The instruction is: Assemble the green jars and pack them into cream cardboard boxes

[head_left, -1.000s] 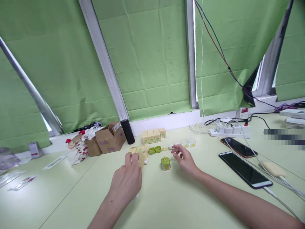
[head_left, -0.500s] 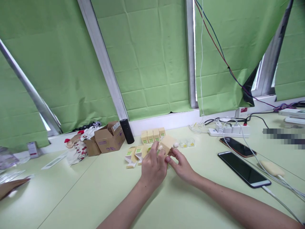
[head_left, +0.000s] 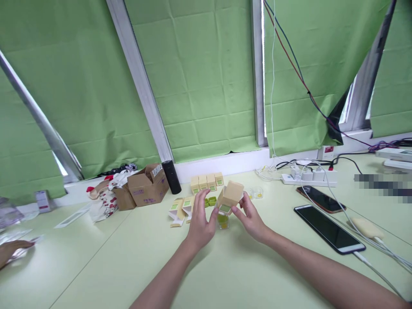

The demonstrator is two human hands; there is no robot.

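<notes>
A small cream carton (head_left: pixel 234 193) with a green window is held tilted above the table by my right hand (head_left: pixel 252 219), its thumb and fingers closed on the carton's right side. Left of it is my left hand (head_left: pixel 201 223), fingers apart, its thumb by the carton's lower left edge. Whether that thumb touches the carton I cannot tell. Below the carton stands a clear cup (head_left: pixel 223 223) with green and yellow in it. Small green containers (head_left: pixel 211 201) show between my left fingers and the carton.
Several closed cartons (head_left: pixel 206 182) stand behind, with opened cartons (head_left: pixel 176 211) at left. Clear cups (head_left: pixel 257 192) sit behind my right hand. Phones (head_left: pixel 330 227), cables and a power strip (head_left: pixel 309 177) lie right. A brown box (head_left: pixel 148 189) and black cylinder (head_left: pixel 171 177) stand back left. Another person's hand (head_left: pixel 14 249) is far left.
My left fingers have spread away from the carton, and my right hand has moved up its side. The carton has turned, showing its green window. The other person's hand has shifted slightly.
</notes>
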